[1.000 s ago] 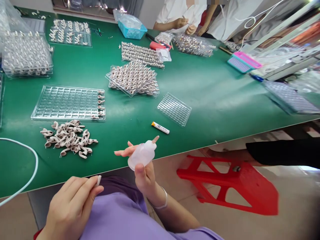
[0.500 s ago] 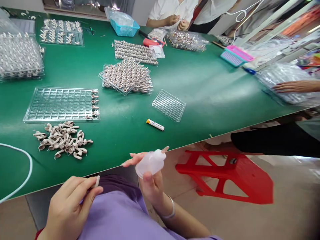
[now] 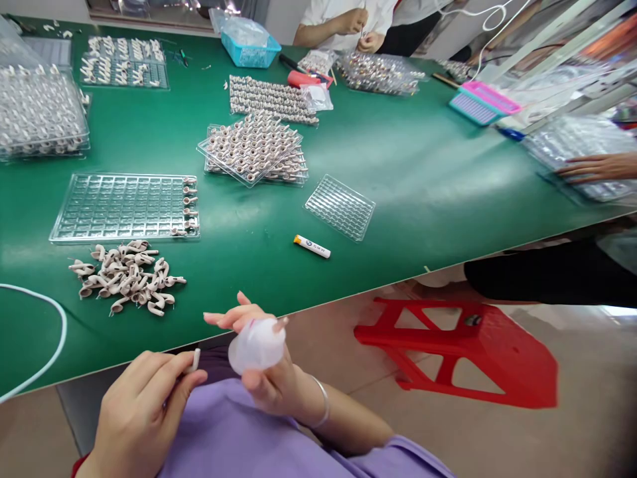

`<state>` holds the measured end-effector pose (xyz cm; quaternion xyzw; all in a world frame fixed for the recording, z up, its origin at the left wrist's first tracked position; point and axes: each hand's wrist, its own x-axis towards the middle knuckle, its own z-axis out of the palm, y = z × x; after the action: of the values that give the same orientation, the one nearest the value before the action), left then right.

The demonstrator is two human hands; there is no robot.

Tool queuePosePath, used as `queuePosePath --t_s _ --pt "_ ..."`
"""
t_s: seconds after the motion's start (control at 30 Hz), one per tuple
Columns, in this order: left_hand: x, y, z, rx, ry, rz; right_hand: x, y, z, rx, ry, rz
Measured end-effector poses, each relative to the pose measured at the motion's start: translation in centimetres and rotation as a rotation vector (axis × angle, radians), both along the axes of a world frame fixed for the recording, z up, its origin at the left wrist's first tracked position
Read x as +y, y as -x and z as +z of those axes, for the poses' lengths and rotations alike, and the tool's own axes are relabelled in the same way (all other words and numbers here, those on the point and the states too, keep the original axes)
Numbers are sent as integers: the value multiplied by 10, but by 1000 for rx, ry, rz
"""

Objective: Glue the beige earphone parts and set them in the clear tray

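Observation:
My left hand (image 3: pixel 139 405) is closed, pinching a pale earbud shell (image 3: pixel 196 359) of which only the stem end sticks out past the thumb and forefinger. In my right hand (image 3: pixel 281 388) is a translucent white squeeze bottle (image 3: pixel 256 345), gripped between thumb and fingers, its thin tip pointing right. A heap of beige earbud shells (image 3: pixel 132 275) lies on the green table beyond my left hand. Behind the heap sits a clear compartment tray (image 3: pixel 124 206), with several shells in its right-hand column.
Stacked filled trays (image 3: pixel 253 149) stand mid-table, near a small clear tray (image 3: pixel 341 207) and a white marker-like tube (image 3: pixel 312 246). A white cable (image 3: pixel 62 332) curves at left. A red stool (image 3: pixel 497 352) is at right. Co-workers' hands (image 3: pixel 597 166) show at the right and far side.
My right hand has moved left with the squeeze bottle, closer to my left hand. My left hand has hardly moved and still pinches the shell.

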<state>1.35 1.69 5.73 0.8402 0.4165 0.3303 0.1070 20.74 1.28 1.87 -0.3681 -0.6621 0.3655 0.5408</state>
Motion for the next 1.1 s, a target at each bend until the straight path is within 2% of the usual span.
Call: queuePosePath --t_s 0.13,0.23,0.3,0.37,0.43,0.5,0.57,0.63,0.8,1.1 --pt "0 0 0 -23 25 -7 7 -11 -4 58 23 -132" --pt "20 1 -1 -63 29 -28 17 -21 -14 23 58 -250" --pt "49 2 0 -50 -20 -22 26 -26 -22 33 96 -325" --pt "91 2 1 14 -71 30 36 -28 -29 91 142 -365" --pt "137 1 3 120 -46 92 42 -29 -34 141 165 -373" --pt "178 -2 5 250 50 161 45 -29 -37 161 168 -370" --pt "208 -6 6 296 88 162 44 -29 -39 173 170 -371" --pt "227 -10 5 329 120 146 43 -30 -39 179 176 -370" --pt "242 -13 1 400 161 107 43 -34 -40 180 182 -366" --pt "236 -13 3 502 128 108 42 -33 -42 227 187 -350"
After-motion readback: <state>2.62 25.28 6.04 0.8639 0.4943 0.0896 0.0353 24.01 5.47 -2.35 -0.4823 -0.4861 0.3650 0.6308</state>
